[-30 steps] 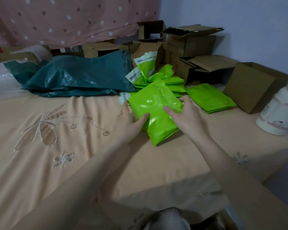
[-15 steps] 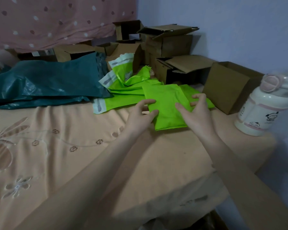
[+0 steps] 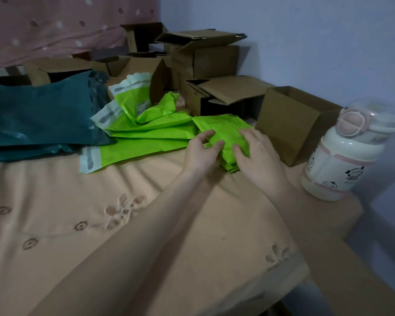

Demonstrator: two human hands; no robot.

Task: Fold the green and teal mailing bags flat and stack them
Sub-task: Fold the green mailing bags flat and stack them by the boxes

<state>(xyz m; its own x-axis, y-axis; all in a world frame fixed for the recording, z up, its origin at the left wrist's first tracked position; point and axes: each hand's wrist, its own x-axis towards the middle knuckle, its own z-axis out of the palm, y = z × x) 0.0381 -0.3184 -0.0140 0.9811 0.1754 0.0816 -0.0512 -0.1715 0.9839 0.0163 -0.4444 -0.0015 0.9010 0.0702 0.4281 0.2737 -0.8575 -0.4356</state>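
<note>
A: Both hands on folded green bag [image 3: 226,133], at about 2 o'clock from the middle of the peach bedcover [image 3: 100,224]. Left hand [image 3: 202,149] with fingers curled on its near-left edge, right hand [image 3: 258,151] spread flat on top. Neither clamped, more pressing than pinching; thumbs partly hidden, so full closure impossible to tell.

B: Stack?

A: Sitting on other folded green layers, edges showing under it at 6 o'clock. Unfolded green bags [image 3: 146,133] just beside at 9 o'clock, teal bags [image 3: 39,115] further out the same way, untouched. Cardboard box [image 3: 292,124] near at 3 o'clock, white bottle [image 3: 338,156] at 4 o'clock by the bed edge.

B: Risks?

A: Slick plastic, likely to spring open or slide off the pile once pressure lifts. Soft bedcover, so pile could lean. Right forearm sweeping back could knock the bottle off the edge.

B: Versus half a second ago?

A: Bag then nearer, held up off the cover by its sides, only part over the pile. Now further away, down on the pile. Right hand moved from edge to top. View panned right too, bottle bigger in frame.
</note>
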